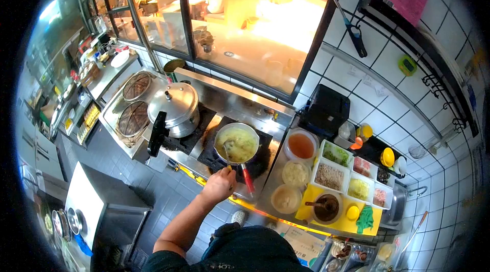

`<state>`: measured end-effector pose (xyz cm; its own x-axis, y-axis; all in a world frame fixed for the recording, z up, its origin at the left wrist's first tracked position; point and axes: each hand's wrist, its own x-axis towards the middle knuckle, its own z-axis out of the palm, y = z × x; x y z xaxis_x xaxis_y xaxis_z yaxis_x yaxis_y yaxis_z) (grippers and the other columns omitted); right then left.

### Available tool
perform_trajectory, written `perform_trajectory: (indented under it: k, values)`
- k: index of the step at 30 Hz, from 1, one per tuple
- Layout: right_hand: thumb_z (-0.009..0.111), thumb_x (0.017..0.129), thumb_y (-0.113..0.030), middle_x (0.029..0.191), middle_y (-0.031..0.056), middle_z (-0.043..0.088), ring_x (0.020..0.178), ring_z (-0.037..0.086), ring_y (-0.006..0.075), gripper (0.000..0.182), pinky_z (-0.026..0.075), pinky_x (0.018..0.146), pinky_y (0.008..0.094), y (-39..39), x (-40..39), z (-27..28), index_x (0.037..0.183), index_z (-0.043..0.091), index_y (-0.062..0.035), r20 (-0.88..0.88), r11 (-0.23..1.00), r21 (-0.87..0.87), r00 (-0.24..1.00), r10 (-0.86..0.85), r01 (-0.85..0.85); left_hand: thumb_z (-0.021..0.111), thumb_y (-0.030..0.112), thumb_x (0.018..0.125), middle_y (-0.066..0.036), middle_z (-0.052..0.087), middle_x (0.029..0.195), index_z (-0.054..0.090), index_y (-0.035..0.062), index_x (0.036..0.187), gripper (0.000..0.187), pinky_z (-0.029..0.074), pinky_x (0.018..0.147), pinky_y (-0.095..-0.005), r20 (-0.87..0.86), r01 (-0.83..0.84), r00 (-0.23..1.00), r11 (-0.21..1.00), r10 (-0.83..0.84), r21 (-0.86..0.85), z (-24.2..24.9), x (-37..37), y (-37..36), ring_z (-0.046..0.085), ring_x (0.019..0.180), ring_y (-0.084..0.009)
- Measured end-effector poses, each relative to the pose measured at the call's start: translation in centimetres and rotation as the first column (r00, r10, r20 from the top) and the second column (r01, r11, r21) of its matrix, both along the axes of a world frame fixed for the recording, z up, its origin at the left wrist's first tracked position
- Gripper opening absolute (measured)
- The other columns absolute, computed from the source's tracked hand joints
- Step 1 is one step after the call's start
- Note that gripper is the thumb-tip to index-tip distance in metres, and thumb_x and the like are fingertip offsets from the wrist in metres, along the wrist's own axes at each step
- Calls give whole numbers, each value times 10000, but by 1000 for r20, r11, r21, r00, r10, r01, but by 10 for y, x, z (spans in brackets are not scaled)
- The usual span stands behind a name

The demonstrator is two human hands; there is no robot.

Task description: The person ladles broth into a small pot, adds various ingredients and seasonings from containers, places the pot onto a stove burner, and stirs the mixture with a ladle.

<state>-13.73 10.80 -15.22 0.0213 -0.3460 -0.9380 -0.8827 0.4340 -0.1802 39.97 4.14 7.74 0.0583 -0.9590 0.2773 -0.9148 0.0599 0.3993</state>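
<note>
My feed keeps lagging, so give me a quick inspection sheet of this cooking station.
Surface: steel counter with two burners.
Job's things: red-handled saucepan of yellowish soup on the right burner, utensil in it.
Clutter: lidded pressure cooker, ingredient tubs, yellow cloth.
Hands: left hand grips the utensil's handle at the pan; right hand not in view.
Cables: nothing seen.
Surroundings: white tiled wall, window behind the stove.

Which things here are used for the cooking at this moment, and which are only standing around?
In use:
left hand, holding a utensil
utensil, its end in the pan
pan of yellow soup, on the burner
burner

Standing around:
pressure cooker, lid on
ingredient tubs
red sauce bowl
green cloth
round grates
</note>
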Motion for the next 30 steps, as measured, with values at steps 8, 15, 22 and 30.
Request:
perform_trajectory:
  k: [8, 15, 22, 30]
  values:
    - [715, 802, -239, 828, 111, 697, 815, 670, 290, 199, 530, 721, 423, 5, -1, -1, 878, 747, -58, 2, 1000, 7, 1000, -14, 14, 658, 137, 838, -208, 641, 1020, 603, 18, 1013, 219, 569, 729, -456, 12, -11, 1000, 998, 11, 63, 0, 1, 0, 661, 871, -372]
    - [718, 804, -247, 813, 97, 697, 801, 669, 281, 197, 531, 712, 416, 0, 10, 1, 875, 747, -66, 17, 999, -7, 999, -34, 34, 644, 128, 844, -204, 644, 993, 602, 8, 1023, 219, 566, 745, -458, -15, -14, 1000, 999, 14, 37, 7, 7, 0, 658, 885, -375]
    - [721, 806, -256, 798, 82, 697, 787, 668, 272, 196, 532, 702, 409, -33, 31, 15, 873, 747, -73, 37, 997, -80, 999, -13, 16, 653, 97, 799, -181, 600, 873, 570, 19, 890, 146, 545, 729, -454, -52, -33, 998, 998, 31, -45, -1, 10, 0, 640, 823, -361]
    - [725, 809, -265, 780, 66, 698, 771, 667, 262, 194, 533, 692, 401, -32, 22, 25, 869, 748, -82, 42, 996, -81, 999, -21, 25, 693, 115, 818, -208, 641, 1025, 620, 12, 1053, 266, 564, 773, -436, -83, -11, 996, 999, 14, 45, 2, 15, 3, 656, 905, -373]
